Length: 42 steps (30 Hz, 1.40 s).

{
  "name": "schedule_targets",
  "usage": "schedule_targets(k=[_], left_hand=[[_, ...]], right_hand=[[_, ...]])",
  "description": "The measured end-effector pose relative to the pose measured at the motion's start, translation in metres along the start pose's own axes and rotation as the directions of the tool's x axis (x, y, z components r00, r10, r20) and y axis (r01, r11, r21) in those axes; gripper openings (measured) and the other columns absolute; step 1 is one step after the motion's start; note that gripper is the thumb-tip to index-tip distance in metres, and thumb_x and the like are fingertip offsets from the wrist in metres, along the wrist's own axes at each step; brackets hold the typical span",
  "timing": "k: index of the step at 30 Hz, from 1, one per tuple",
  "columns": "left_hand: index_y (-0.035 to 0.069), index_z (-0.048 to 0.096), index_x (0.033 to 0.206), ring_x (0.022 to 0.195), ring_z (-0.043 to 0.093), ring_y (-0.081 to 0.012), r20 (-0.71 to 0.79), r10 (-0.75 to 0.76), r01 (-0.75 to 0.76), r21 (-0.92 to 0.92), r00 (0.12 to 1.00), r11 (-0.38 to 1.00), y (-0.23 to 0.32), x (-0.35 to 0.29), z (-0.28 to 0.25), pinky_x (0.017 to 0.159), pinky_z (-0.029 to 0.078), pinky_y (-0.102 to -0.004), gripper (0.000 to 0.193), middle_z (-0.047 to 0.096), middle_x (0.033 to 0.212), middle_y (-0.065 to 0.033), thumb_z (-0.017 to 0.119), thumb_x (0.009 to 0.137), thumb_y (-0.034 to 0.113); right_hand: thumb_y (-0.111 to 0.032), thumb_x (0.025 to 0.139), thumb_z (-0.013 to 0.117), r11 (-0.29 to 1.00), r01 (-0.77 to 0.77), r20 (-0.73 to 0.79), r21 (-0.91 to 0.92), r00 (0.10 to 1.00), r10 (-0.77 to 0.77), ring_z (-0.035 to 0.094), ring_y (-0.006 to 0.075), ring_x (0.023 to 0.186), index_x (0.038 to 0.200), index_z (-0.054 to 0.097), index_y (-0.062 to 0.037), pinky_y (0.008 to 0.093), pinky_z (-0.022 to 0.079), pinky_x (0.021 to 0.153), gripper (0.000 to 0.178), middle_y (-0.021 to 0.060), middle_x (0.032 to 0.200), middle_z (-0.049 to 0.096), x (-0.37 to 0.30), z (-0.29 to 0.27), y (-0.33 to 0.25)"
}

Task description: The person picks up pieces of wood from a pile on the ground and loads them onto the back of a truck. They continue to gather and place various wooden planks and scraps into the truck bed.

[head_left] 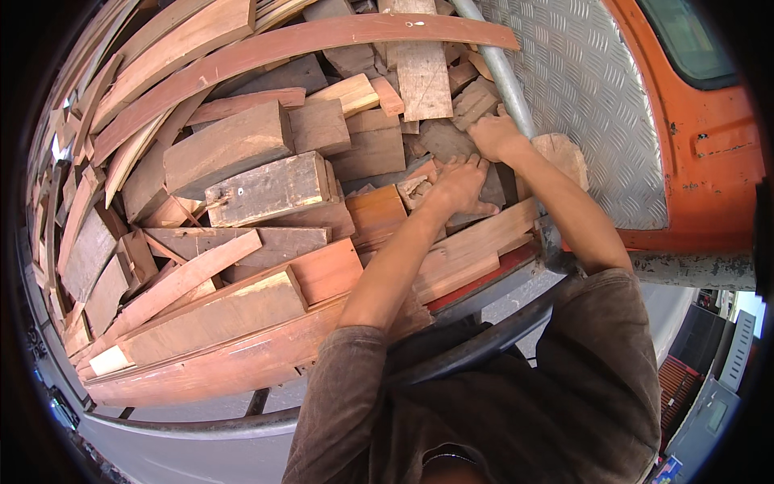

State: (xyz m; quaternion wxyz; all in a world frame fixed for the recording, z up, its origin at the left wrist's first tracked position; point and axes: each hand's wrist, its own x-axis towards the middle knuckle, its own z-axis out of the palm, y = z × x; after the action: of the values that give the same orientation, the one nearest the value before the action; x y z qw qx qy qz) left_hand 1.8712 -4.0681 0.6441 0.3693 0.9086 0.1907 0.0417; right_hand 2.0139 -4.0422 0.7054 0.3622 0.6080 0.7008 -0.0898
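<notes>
My left hand (461, 187) lies palm down on the wood pile, fingers spread and thumb out to the side. It touches a grey-brown wood block (446, 140) and rests beside a splintered light offcut (413, 190). Just beyond it, my right hand (497, 135) is closed, its fingers bent against a weathered wood block (476, 102) near the metal pipe. The fingertips of my right hand are partly hidden, so how far they reach round the block does not show.
A galvanized pipe (516, 90) and a tread-plate panel (580, 97) stand right of the pile, beside an orange vehicle body (713, 173). A long curved plank (322, 36) crosses the top. A dark rail (476, 347) runs in front of my body. Several loose offcuts overlap at left.
</notes>
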Motion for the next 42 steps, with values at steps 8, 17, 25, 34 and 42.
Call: schedule_targets(k=[8, 17, 25, 34, 42], left_hand=[[-0.006, 0.045, 0.142, 0.128, 0.051, -0.0415, -0.059, -0.033, 0.038, 0.095, 0.998, 0.995, 0.005, 0.000, 0.013, 0.107, 0.038, -0.0534, 0.102, 0.055, 0.133, -0.0263, 0.062, 0.080, 0.073], [-0.001, 0.053, 0.137, 0.125, 0.056, -0.0401, -0.020, -0.313, 0.314, 0.058, 0.950, 0.948, 0.001, 0.004, -0.009, 0.107, 0.037, -0.0563, 0.081, 0.059, 0.131, -0.0250, 0.041, 0.096, 0.068], [-0.005, 0.050, 0.136, 0.123, 0.056, -0.0410, 0.113, -0.194, 0.195, 0.004, 0.974, 0.981, -0.007, -0.027, -0.013, 0.107, 0.038, -0.0579, 0.083, 0.061, 0.128, -0.0263, 0.060, 0.089, 0.063], [-0.001, 0.051, 0.137, 0.132, 0.048, -0.0405, 0.150, -0.228, 0.213, 0.111, 0.962, 0.971, -0.001, -0.048, -0.040, 0.111, 0.034, -0.0574, 0.078, 0.054, 0.138, -0.0240, 0.058, 0.091, 0.062], [0.005, 0.050, 0.139, 0.128, 0.050, -0.0382, -0.463, -0.072, 0.248, 0.332, 0.884, 0.910, -0.008, -0.172, -0.206, 0.107, 0.042, -0.0500, 0.070, 0.051, 0.139, -0.0213, 0.067, 0.089, 0.051]], right_hand=[[-0.032, 0.085, 0.073, 0.892, -0.212, -0.440, 0.399, 0.809, 0.389, 0.069, 0.0381, 0.098, 0.116, 0.063, -0.0032, 0.0497, 0.055, 0.084, 0.043, 0.0192, 0.103, 0.071, -0.088, -0.093, 0.028], [-0.037, 0.075, 0.083, 0.668, -0.561, -0.212, 0.489, 0.666, 0.715, 0.064, 0.0506, 0.105, 0.143, 0.042, -0.0113, 0.0551, 0.054, 0.086, 0.084, 0.0326, 0.118, 0.059, -0.153, -0.005, 0.009], [-0.020, 0.069, 0.080, 0.663, -0.349, -0.331, 0.662, 0.658, 0.677, 0.060, 0.0521, 0.109, 0.146, 0.037, -0.0097, 0.0558, 0.052, 0.091, 0.089, 0.0322, 0.130, 0.053, -0.161, 0.024, 0.029], [-0.034, 0.073, 0.082, 0.622, -0.525, -0.274, 0.581, 0.594, 0.756, 0.047, 0.0475, 0.129, 0.154, 0.027, -0.0125, 0.0558, 0.046, 0.099, 0.100, 0.0262, 0.146, 0.041, -0.169, 0.000, -0.005], [-0.038, 0.077, 0.081, 0.882, -0.010, -0.732, 0.471, 0.554, 0.397, 0.051, 0.0366, 0.126, 0.143, 0.046, -0.0058, 0.0464, 0.042, 0.105, 0.081, 0.0220, 0.141, 0.048, -0.150, -0.046, -0.038]])
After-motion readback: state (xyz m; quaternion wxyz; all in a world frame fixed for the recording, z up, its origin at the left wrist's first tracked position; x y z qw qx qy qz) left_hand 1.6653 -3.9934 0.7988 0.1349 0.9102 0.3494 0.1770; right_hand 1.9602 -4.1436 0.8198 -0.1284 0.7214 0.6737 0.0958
